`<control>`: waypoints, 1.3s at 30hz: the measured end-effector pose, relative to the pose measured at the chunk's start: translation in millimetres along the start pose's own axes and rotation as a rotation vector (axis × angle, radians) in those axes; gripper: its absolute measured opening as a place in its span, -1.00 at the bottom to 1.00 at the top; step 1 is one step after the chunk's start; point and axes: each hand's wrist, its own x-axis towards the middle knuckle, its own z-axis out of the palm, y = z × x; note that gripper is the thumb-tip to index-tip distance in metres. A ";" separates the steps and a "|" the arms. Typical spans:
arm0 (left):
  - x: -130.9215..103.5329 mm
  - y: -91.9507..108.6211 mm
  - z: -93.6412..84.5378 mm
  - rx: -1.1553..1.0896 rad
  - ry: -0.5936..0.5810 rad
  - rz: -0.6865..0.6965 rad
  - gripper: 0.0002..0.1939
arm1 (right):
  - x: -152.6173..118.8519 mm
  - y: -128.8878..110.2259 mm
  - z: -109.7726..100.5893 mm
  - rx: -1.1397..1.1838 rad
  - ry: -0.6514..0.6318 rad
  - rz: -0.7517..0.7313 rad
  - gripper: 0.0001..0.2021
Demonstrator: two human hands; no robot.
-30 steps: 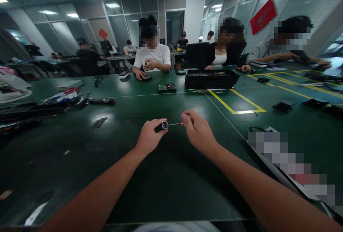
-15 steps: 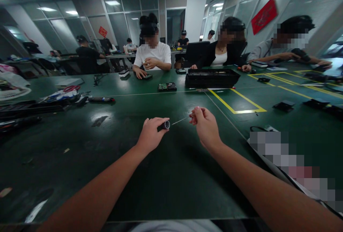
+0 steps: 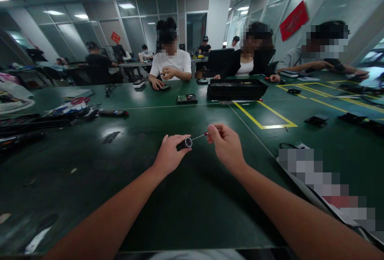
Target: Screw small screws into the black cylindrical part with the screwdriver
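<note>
My left hand (image 3: 170,153) grips a small black cylinder (image 3: 188,143) with a pale ring round its open end, which faces right. Fingers cover most of its body. My right hand (image 3: 226,143) is closed on the red handle of a thin screwdriver (image 3: 199,136). Its metal shaft points left, and the tip is at the rim of the cylinder's open end; whether it reaches inside I cannot tell. Both hands are over the green table (image 3: 180,212).
A circuit board drive (image 3: 186,99) and a black bin (image 3: 237,89) lie beyond my hands. A dark pen-like tool (image 3: 114,113) and red-handled scissors (image 3: 80,101) are at the left. Yellow tape (image 3: 279,126) marks the right side. Co-workers sit opposite.
My right hand has moved slightly left, bringing the screwdriver tip up to the cylinder's open end. The cylinder's mouth has turned a little more towards me. My left hand keeps its grip.
</note>
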 end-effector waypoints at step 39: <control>-1.0 1.1 -2.3 -0.034 0.016 0.008 -0.57 | 1.9 1.5 -6.5 -0.276 0.156 -0.035 -0.44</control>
